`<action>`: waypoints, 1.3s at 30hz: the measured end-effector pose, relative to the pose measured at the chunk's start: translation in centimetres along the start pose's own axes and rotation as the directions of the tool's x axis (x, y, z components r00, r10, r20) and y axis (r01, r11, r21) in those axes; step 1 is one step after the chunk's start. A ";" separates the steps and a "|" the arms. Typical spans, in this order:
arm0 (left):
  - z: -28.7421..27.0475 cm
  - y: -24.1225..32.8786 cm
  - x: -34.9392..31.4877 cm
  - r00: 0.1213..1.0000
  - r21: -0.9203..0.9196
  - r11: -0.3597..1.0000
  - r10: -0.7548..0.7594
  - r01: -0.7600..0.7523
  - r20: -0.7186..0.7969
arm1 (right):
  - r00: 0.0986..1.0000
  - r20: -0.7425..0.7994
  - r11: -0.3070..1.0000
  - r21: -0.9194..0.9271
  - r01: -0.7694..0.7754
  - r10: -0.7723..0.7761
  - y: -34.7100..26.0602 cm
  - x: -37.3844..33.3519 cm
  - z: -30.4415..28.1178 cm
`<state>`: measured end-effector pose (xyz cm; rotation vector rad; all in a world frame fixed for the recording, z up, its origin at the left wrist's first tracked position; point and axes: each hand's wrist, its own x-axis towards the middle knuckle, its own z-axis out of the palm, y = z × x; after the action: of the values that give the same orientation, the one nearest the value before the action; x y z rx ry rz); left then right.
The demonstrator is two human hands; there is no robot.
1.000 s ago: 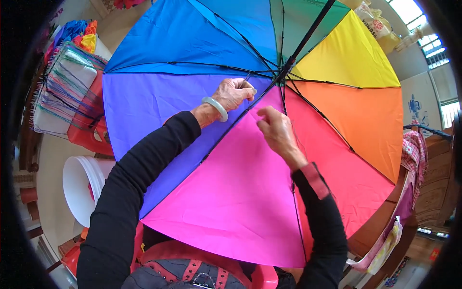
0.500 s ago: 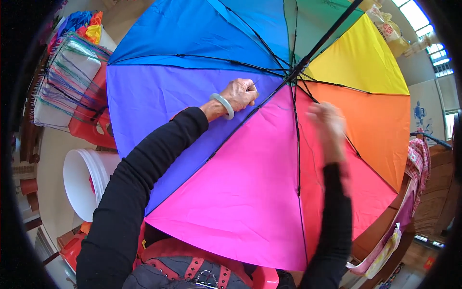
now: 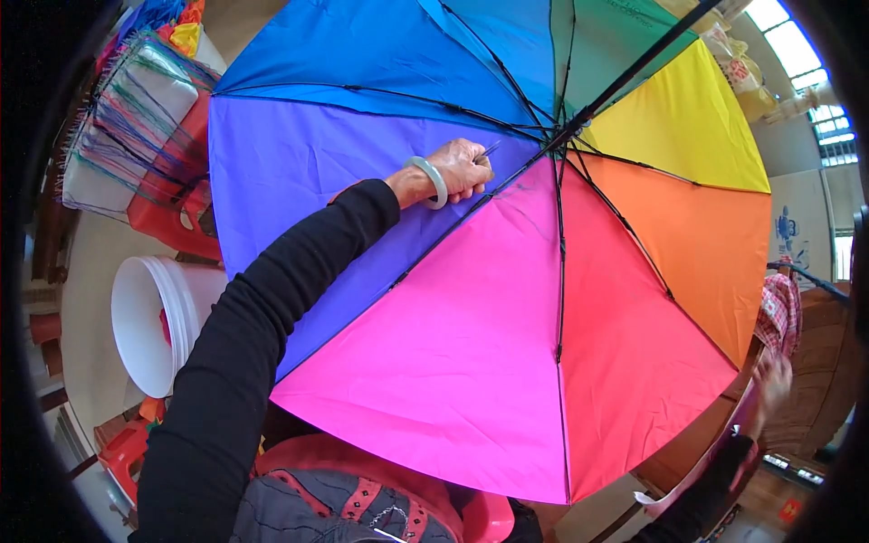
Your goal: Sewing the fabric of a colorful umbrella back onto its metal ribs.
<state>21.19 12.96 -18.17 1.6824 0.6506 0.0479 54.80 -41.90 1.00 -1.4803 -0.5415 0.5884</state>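
An opened rainbow umbrella (image 3: 434,371) fills the middle, its inner side, black ribs and dark shaft (image 3: 634,77) facing me. My left hand (image 3: 457,170), with a pale bangle on the wrist, is closed over the purple panel (image 3: 299,190), beside the rib bordering the pink one. A thin pointed thing (image 3: 491,148) sticks out from its fingers; its kind is too small to tell. Fine dark thread (image 3: 529,219) lies loosely over the pink panel near the hub. Beyond the umbrella's right edge is my right hand (image 3: 772,385), smeared by motion near a checked cloth (image 3: 778,312).
At left, a white bucket (image 3: 145,317) lies tipped beside a red plastic stool (image 3: 172,222). Many coloured threads hang over a white block (image 3: 149,100) there. A dark patterned cloth (image 3: 308,502) is at the bottom. Wooden furniture (image 3: 819,362) stands at right.
My right hand has swung from over the red panel out past the umbrella's right edge. My left hand stays closed near the rib, and the view has shifted slightly.
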 end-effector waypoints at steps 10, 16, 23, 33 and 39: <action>0.2 0.6 -0.1 0.999 -0.035 0.999 0.024 -0.023 0.026 | 0.822 0.493 0.423 -0.705 0.570 -0.285 17.8 9.3 42.8; 0.3 0.4 0.1 0.999 -0.032 0.999 0.016 -0.015 0.030 | 0.912 0.349 0.450 -0.793 0.410 -0.217 20.7 12.4 42.4; -0.1 0.1 0.1 0.999 -0.056 0.998 0.012 -0.009 0.048 | 0.920 -0.184 0.506 -0.862 0.017 -0.346 17.3 13.9 23.6; 1.1 0.0 1.1 0.997 0.299 0.952 0.071 -0.062 -0.018 | 0.830 -0.416 0.374 -0.885 -0.276 -0.371 18.0 10.5 18.2; 3.5 -1.7 0.7 0.752 0.721 0.656 0.586 -0.222 -0.301 | 0.761 -0.462 0.327 -0.882 -0.340 -0.455 15.6 8.4 13.4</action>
<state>22.48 10.31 -20.76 2.5326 0.6895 0.7189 51.72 -26.28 -14.44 -2.6490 -0.3483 -0.5510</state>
